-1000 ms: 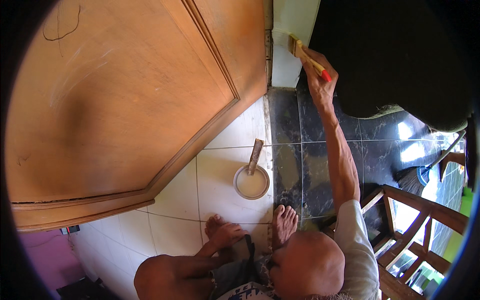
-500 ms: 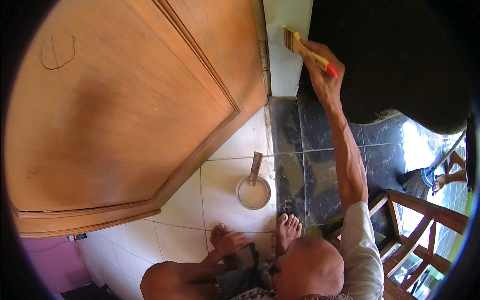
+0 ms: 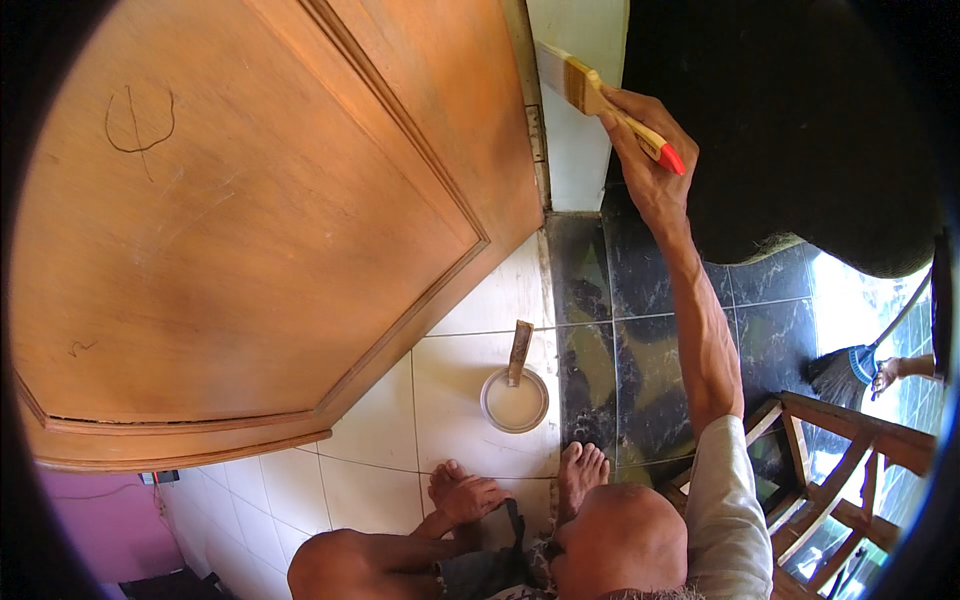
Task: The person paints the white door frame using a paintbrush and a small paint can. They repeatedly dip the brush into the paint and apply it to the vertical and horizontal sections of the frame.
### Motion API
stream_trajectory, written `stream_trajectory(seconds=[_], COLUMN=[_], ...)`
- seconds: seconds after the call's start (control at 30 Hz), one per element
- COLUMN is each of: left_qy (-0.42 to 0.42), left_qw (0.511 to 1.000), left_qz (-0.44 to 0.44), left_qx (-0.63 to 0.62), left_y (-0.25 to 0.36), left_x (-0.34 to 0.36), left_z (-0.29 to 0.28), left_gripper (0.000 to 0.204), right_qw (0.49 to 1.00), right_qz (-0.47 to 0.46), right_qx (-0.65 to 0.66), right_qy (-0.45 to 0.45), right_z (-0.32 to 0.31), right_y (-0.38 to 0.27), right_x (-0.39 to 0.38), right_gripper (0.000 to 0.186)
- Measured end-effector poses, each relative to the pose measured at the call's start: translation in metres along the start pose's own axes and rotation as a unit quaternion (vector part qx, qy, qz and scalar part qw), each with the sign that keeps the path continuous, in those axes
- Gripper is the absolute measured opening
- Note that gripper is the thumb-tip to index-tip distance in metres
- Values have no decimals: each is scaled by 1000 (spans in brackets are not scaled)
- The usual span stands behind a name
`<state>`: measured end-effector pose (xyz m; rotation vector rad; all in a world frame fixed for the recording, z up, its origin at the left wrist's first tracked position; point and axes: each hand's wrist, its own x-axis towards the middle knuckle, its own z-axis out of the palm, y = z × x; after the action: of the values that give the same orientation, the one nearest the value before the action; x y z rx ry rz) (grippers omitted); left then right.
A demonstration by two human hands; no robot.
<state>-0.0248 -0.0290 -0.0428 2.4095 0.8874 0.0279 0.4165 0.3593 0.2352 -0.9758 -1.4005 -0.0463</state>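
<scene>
Paintbrush (image 3: 583, 88) shifted leftward, grasped by right hand (image 3: 656, 182), grip of left hand (image 3: 470, 498) unclear

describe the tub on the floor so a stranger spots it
Beside the big wooden door, pale tiles meet dark tiles. On the pale side, ahead of the feet, sits the round tub; whitish liquid and a protruding flat stick set it apart.

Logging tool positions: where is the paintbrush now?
In the head view, the paintbrush is near the top, right of centre, held in the right hand, its bristles at the white post beside the brown door.
</scene>
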Motion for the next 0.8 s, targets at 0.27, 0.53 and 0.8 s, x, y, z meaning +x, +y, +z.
stream_trajectory(seconds=[0.27, 0.53, 0.8], left_qy=[-11, -15, -33], left_qw=[998, 997, 995], left_qz=[18, 19, 6], left_qx=[-62, -71, -96], left_y=[11, 15, 12], left_x=[17, 20, 22], left_z=[-30, -35, -27], left_gripper=[25, 21, 23], right_qw=[999, 999, 998], right_qz=[-12, 0, -3], right_qx=[36, 38, 52], right_qy=[16, 17, 36], right_z=[2, 3, 0], right_y=[1, -13, -8], right_x=[18, 26, 49], right_gripper=[24, 24, 25])
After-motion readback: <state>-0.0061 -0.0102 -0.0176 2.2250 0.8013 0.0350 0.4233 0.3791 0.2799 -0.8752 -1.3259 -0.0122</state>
